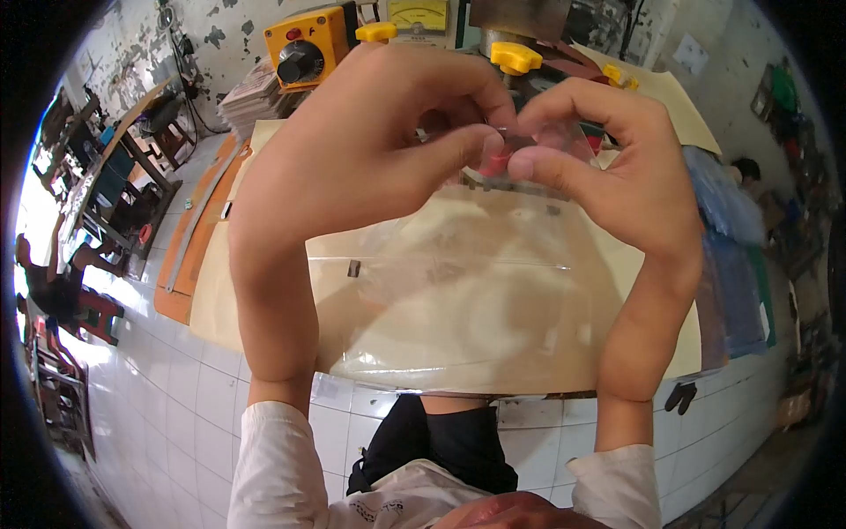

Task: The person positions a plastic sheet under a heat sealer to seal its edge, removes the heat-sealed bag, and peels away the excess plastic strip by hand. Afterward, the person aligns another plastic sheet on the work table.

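Both hands are raised over the far part of a table covered in cream paper (220, 291). The thumb and index finger of my left hand (388, 132) are pinched on clear plastic. Close beside it, my right hand (617, 159) pinches the same clear plastic, its fingertips almost touching those of the left. A small red patch (496, 161) shows between the thumbs. Below the hands a clear plastic sheet (441, 309) lies over the paper, with glossy creases and a small dark piece (354, 268) on it.
Behind the hands stand an orange box with a black knob (300, 60), a yellow-faced meter (418, 18) and yellow knobs (515, 58). Stacked papers (256, 99) are at the back left, bluish plastic sheets (727, 229) at the right. A person (53, 278) sits far left.
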### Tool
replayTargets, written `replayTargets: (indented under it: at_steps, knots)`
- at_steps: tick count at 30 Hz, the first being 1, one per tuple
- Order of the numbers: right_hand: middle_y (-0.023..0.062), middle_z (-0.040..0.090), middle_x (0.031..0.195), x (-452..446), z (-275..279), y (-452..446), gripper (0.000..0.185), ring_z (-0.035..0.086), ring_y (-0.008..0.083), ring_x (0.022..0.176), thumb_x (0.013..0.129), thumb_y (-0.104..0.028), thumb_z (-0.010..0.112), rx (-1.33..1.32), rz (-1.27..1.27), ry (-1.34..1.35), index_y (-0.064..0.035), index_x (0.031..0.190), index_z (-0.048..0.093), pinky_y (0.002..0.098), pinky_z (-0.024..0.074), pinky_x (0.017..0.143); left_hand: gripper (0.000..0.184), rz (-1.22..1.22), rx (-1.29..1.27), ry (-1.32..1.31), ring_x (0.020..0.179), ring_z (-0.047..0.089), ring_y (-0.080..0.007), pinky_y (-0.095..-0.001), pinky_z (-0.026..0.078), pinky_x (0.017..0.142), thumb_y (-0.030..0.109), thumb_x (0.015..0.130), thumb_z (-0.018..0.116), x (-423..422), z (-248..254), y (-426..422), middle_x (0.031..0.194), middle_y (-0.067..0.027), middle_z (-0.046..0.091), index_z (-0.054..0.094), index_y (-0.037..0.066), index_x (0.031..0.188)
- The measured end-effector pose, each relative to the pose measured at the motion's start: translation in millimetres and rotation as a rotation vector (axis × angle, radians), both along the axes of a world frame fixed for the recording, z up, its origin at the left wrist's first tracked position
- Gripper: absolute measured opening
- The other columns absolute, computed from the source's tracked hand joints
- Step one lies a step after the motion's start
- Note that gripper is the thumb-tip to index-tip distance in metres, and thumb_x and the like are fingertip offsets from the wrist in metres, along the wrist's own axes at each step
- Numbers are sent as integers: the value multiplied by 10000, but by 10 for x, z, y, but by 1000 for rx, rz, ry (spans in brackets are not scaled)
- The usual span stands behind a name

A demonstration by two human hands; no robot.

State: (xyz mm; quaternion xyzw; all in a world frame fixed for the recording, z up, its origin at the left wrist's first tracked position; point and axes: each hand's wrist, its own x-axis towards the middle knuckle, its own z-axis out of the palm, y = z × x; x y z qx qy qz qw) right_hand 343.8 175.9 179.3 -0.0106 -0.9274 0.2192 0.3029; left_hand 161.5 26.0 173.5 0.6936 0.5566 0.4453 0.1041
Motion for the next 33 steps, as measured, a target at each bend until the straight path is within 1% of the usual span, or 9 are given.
replayTargets:
  at_steps: [4,9,10,13,16,19,22,24,33]
  knots:
    - [27,688,855,34,-16,23,140,619,90,805,893,-63,784,-125,101,109,21,983,719,249,498,769,151,-15,-17,82,738,622,-37,-213,511,655,112,996,698,14,28,-12,847,-1,678,672,-17,1070]
    - [50,682,836,254,56,201,306,641,146,815,1017,-298,680,-288,156,395,3,969,689,306,526,778,153,-20,29,124,709,612,-33,-208,505,639,128,995,700,2,34,-50,809,6,672,673,-14,1046]
    - [50,682,836,301,82,324,306,641,146,815,1017,-298,680,-285,157,392,3,969,689,306,526,778,153,-24,30,124,708,612,-34,-208,505,638,128,993,702,-9,34,-49,804,4,673,673,-13,1043]
    - [95,736,921,340,130,594,192,697,153,859,1015,-186,670,-255,712,421,0,1031,713,318,546,845,153,-35,10,100,705,615,-39,-209,506,635,126,987,706,-6,41,-59,802,1,676,674,-13,1041]
    - [109,733,960,360,152,470,209,700,197,923,1000,-174,672,-234,782,316,15,1081,709,346,526,923,150,-55,-24,83,709,622,-46,-215,513,636,118,982,708,9,53,-56,813,-6,684,675,-14,1046]
    - [76,712,984,264,55,110,374,655,223,991,981,-306,691,-201,334,147,14,1174,679,343,481,911,154,-91,-27,87,721,638,-58,-224,525,642,111,978,708,27,55,-50,830,-22,694,676,-19,1054]
    - [64,724,981,174,47,102,418,666,185,952,917,-244,755,-72,292,59,34,1220,679,314,483,883,161,-135,-19,65,741,660,-78,-240,541,663,105,974,706,36,54,-75,847,-44,705,678,-27,1059]
    - [66,732,976,185,84,103,251,652,103,948,899,-102,776,-161,286,-133,18,1109,709,275,516,869,163,-155,-22,46,753,671,-91,-251,549,679,103,971,705,19,60,-78,856,-55,712,679,-32,1059]
    - [43,693,870,229,107,106,167,626,118,832,826,-93,806,-242,245,-108,10,916,710,276,506,804,168,-135,-9,104,790,689,-115,-270,559,717,106,969,705,23,51,-50,866,-70,721,688,-43,1045]
